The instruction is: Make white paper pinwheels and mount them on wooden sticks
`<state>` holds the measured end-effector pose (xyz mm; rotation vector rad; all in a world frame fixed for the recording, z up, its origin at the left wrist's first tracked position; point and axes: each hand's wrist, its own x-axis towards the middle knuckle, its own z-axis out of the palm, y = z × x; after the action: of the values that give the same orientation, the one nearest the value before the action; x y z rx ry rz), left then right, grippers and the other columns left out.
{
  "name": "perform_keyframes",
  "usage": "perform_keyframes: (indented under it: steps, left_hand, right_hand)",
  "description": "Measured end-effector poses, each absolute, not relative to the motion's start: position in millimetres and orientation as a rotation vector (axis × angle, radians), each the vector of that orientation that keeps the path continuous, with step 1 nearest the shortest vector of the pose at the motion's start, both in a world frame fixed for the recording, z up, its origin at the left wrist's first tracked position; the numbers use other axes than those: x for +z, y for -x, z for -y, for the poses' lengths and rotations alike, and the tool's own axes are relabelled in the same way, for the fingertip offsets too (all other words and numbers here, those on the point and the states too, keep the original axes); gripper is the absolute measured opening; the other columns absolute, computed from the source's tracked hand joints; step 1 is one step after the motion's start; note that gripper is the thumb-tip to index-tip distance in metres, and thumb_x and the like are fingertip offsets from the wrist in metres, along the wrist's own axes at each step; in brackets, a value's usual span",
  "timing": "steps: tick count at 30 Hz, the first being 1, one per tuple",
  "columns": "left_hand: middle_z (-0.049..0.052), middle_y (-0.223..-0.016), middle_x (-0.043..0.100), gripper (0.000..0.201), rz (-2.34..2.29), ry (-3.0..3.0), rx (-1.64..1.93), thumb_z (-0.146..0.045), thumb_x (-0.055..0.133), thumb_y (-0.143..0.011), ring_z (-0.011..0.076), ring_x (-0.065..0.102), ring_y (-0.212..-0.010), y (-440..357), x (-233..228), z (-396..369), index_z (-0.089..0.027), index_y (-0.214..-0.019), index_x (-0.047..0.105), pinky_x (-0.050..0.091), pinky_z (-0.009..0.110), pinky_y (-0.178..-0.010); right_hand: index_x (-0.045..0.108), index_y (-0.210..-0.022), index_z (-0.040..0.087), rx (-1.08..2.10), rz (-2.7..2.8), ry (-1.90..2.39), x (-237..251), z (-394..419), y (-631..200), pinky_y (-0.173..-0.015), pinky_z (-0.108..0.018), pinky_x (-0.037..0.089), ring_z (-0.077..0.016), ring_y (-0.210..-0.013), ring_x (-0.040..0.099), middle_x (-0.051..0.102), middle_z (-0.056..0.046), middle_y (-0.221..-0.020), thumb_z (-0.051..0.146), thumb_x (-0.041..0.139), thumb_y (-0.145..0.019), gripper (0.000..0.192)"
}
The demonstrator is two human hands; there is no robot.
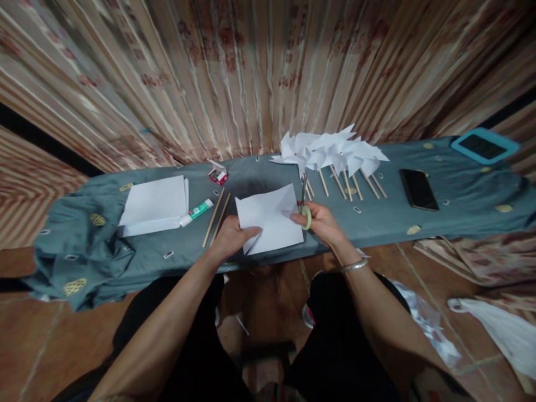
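Observation:
A square sheet of white paper (274, 215) is held over the near edge of the cloth-covered table, with a slit at its lower left corner. My left hand (232, 237) grips its left side, thumb on top. My right hand (320, 220) pinches the right side and also carries scissors (307, 216) with pale green handles, their blades pointing away from me. Just left of the paper lie two wooden sticks (214, 218). Beyond it to the right, several white paper pinwheels (335, 153) on wooden sticks lie overlapping.
A stack of white paper (153, 204) lies at the left, beside a green-and-white tube (196, 212) and a small red box (218, 174). On the right are a black phone (419, 190) and a blue-framed tablet (486, 146). A curtain (251, 78) hangs behind the table.

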<state>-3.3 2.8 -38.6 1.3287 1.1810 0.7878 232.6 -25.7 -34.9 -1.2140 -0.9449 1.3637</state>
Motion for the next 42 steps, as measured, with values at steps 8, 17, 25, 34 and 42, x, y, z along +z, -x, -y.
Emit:
perform_keyframes:
  steps: [8,17,25,34,42]
  left_hand:
    - [0.005,-0.073,0.075,0.030,-1.213,-1.194,0.811,-0.033,0.084,-0.052,0.0209,0.066,-0.064,4.5,-27.3,-4.7,-0.014,-0.073,0.075,0.052,0.030,-0.060]
    - [0.006,-0.095,0.077,0.046,-0.808,-0.593,1.012,-0.046,0.086,-0.057,0.0214,0.071,-0.090,-9.3,-18.6,-1.5,-0.018,-0.091,0.075,0.057,0.034,-0.085]
    - [0.005,-0.092,0.076,0.044,-0.897,-0.652,1.070,-0.033,0.092,-0.052,0.0181,0.070,-0.084,-29.4,-20.4,7.0,-0.016,-0.087,0.072,0.056,0.028,-0.075]
    - [0.011,-0.117,0.072,0.068,-1.042,-0.746,1.256,-0.028,0.085,-0.056,0.0283,0.068,-0.106,-34.5,-22.6,1.8,-0.018,-0.119,0.061,0.056,0.040,-0.088]
    - [0.008,-0.115,0.073,0.057,-1.083,-0.790,1.387,-0.025,0.080,-0.059,0.0266,0.066,-0.111,-7.9,-7.0,-16.4,-0.020,-0.113,0.064,0.055,0.039,-0.093]
  right_hand:
    - [0.068,-0.078,0.019,1.446,0.861,1.201,-40.8,21.6,-225.2,-0.062,-0.026,0.050,-0.0126,-0.059,0.062,0.071,0.005,-0.066,0.026,0.093,-0.040,0.046]
    - [0.065,-0.066,0.021,1.229,0.633,1.145,-39.4,10.7,-212.6,-0.067,-0.031,0.052,-0.0198,-0.073,0.067,0.070,0.002,-0.063,0.036,0.092,-0.044,0.038]
    - [0.066,-0.073,0.020,1.196,0.555,1.108,-45.1,5.6,-192.1,-0.069,-0.032,0.053,-0.0141,-0.063,0.062,0.071,0.003,-0.070,0.038,0.091,-0.045,0.042]
    - [0.068,-0.088,0.019,1.274,0.677,1.136,-38.6,14.8,-178.9,-0.073,-0.034,0.051,-0.0175,-0.072,0.063,0.072,-0.001,-0.079,0.044,0.088,-0.055,0.046]
    - [0.066,-0.094,0.018,1.518,1.016,1.184,-35.1,44.0,-191.5,-0.056,-0.024,0.043,-0.0123,-0.062,0.059,0.072,-0.003,-0.075,0.068,0.074,-0.066,0.057]
